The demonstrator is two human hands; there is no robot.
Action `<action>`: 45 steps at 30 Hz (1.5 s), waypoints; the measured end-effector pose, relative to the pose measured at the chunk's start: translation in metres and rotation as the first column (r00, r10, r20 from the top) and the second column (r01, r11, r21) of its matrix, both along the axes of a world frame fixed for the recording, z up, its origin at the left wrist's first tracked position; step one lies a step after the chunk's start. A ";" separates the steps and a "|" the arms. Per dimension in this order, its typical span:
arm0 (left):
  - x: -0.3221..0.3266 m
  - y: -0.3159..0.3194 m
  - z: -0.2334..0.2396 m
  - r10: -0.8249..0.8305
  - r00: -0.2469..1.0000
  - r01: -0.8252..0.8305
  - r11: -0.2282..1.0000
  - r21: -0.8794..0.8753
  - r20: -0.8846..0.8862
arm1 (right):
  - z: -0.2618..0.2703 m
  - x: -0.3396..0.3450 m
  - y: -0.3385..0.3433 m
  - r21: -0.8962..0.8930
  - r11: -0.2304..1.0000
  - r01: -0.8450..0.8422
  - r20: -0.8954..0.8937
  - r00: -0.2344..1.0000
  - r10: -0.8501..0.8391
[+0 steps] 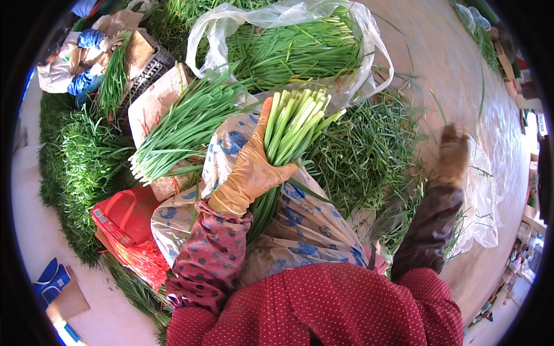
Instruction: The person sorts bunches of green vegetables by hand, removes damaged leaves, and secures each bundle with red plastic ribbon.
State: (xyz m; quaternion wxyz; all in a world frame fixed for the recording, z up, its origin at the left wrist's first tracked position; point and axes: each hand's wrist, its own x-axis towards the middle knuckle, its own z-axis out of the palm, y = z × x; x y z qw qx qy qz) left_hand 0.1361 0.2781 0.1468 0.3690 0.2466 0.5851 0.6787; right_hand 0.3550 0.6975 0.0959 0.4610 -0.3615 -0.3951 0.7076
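Note:
My left hand (249, 166), in a tan rubber glove, grips a bunch of garlic chives (298, 123) around its stalks. The pale cut ends point up and away, while the green leaves hang below my wrist over the patterned plastic apron (303, 216). Off to the right, my right hand (453, 151) is gloved and blurred by motion, above the floor near a clear plastic sheet; whether its fingers are closed is unclear. Left of my knee, another pile of chives (186, 125) lies on a pale board (162, 91). Ahead, an open clear plastic bag (376, 47) contains more chives (298, 52).
Loose leaf trimmings (363, 147) cover the floor at my right knee. A red bag (125, 212) and red ties (145, 259) sit at left, near stacked greens (91, 151). Another person's hand (113, 42) holds a bunch beside a black crate (151, 65). The plastic sheet (480, 207) lies right.

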 end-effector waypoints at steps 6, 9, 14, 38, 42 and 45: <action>-0.002 -0.003 0.005 -0.067 0.994 0.067 0.998 0.002 0.082 | 0.014 -0.101 -0.203 -0.084 0.477 -0.875 -0.005 0.479 0.878; 0.010 0.007 0.010 -0.043 0.987 0.033 0.998 0.061 0.156 | 0.023 -0.140 -0.233 0.079 0.439 -0.895 -0.191 0.419 0.888; 0.024 0.003 -0.013 -0.051 0.958 -0.095 0.873 -0.479 -0.282 | 0.049 -0.160 -0.253 0.242 0.436 -0.867 -0.159 0.408 0.899; -0.036 -0.046 0.061 -0.646 0.579 -0.270 0.424 -0.864 -0.498 | 0.262 -0.213 -0.044 0.705 0.586 -0.399 -0.001 0.826 0.563; -0.062 -0.073 0.070 -0.602 0.556 -0.136 0.614 -0.778 -0.572 | 0.296 -0.215 -0.056 0.758 0.486 -0.436 0.082 0.802 0.592; -0.080 -0.069 0.111 -0.485 0.678 0.035 0.772 -0.635 -0.552 | 0.310 -0.222 -0.072 0.748 0.288 -0.598 0.238 0.647 0.724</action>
